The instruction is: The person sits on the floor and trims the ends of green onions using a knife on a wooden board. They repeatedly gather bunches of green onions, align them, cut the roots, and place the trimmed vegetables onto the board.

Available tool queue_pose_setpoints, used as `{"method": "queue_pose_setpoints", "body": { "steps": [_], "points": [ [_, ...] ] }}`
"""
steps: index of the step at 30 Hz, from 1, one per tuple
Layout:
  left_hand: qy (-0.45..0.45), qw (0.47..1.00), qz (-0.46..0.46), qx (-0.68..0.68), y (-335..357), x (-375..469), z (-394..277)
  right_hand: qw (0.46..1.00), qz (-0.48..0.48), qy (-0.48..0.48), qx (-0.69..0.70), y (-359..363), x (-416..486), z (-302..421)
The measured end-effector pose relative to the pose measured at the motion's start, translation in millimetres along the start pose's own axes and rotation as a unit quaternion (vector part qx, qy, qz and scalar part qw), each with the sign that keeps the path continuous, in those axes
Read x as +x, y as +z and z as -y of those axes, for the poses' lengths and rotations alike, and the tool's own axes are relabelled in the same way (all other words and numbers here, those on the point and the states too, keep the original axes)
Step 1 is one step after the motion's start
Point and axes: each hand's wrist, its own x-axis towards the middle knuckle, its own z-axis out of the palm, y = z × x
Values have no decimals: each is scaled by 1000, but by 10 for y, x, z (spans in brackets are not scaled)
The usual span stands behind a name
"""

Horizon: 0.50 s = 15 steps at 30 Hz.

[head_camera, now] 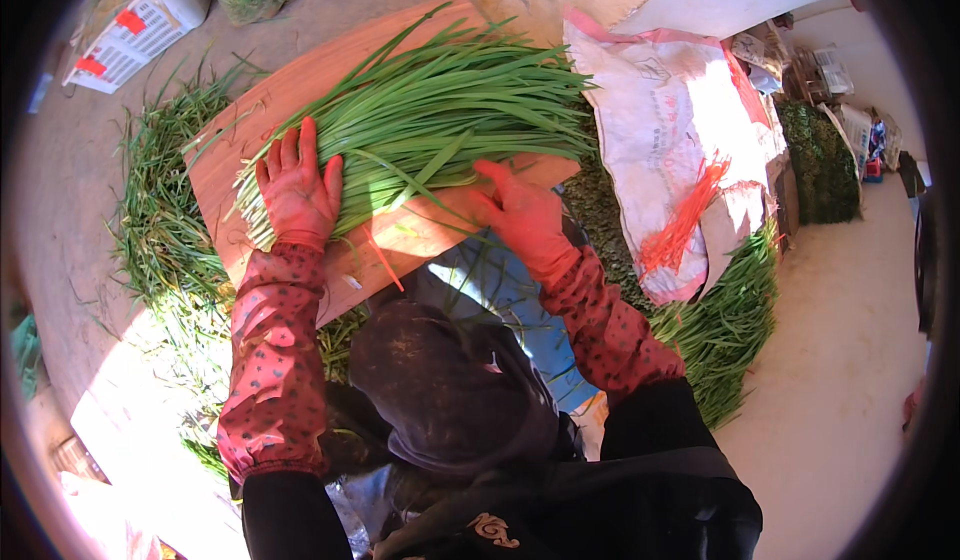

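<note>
A thick bunch of long flat green leaves, looking like garlic chives (pixel 450 102), lies across a reddish wooden board (pixel 247 132). My left hand (pixel 300 185), in a red glove, rests flat on the pale stem ends with its fingers spread. At the near edge of the bunch, my right hand (pixel 525 211), also gloved in red, touches leaves with its index finger. Its thumb is apart from that finger; the other fingers are partly hidden. A few stray leaves cross the board below the bunch. One red tie strip (pixel 384 260) hangs over the board's near edge.
Loose leaf trimmings (pixel 169 200) are heaped on the floor left of the board. To the right, a white woven sack (pixel 645 125) bearing writing covers more greens (pixel 727 335); a bundle of red ties (pixel 686 219) lies on it. A white plastic crate (pixel 142 35) stands at far left.
</note>
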Motion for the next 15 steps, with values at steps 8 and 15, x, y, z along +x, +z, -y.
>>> {"method": "queue_pose_setpoints", "body": {
  "steps": [8, 15],
  "points": [
    [-17, 1000, 14, -19, -36, -37, 50, 984, 95, -148, 9, -102, -46, 295],
    [-22, 993, 28, -115, -7, 5, 102, 781, 270, -147, 544, -148, -222, 892]
  ]
}}
